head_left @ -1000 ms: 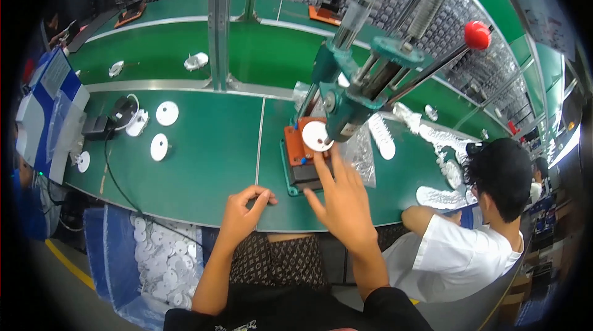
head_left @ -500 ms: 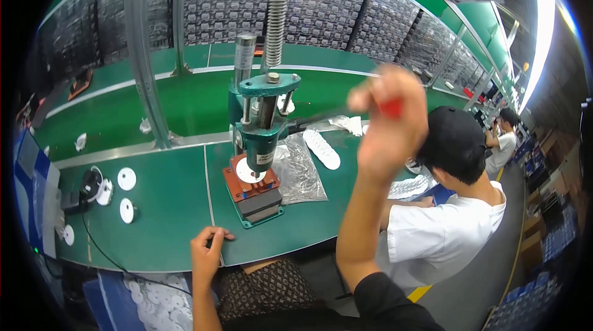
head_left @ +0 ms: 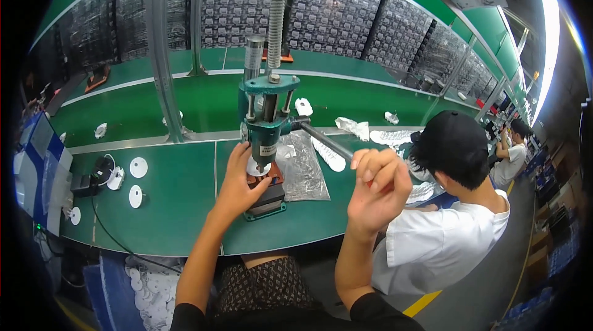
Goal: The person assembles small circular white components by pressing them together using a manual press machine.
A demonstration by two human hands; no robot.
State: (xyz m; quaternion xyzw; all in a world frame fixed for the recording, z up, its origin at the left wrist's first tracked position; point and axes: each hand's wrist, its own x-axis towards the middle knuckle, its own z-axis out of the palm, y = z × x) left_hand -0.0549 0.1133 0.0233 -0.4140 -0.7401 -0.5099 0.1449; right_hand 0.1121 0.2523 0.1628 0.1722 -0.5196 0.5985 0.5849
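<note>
A green hand press (head_left: 267, 124) stands on the bench, its ram low over a white disc (head_left: 252, 167) on a reddish-brown fixture (head_left: 276, 174). My left hand (head_left: 233, 186) is at the disc's left side, its thumb in front and fingers behind, closed about the edge; the exact finger contact is partly hidden. To the right, my right hand (head_left: 378, 192) has its fingers curled round the red knob at the end of the press lever (head_left: 330, 140). The lever slopes down toward me.
Loose white discs (head_left: 138, 167) lie left, by a black-and-white device (head_left: 115, 176) with a cable. A clear plastic bag (head_left: 306, 173) and a white perforated part (head_left: 329, 155) lie right of the press. A co-worker in a white shirt (head_left: 441, 238) sits close on the right.
My left hand has gone from the bench's front edge up to the disc on the press. My right hand has come down with the lever, and the view has shifted slightly.
</note>
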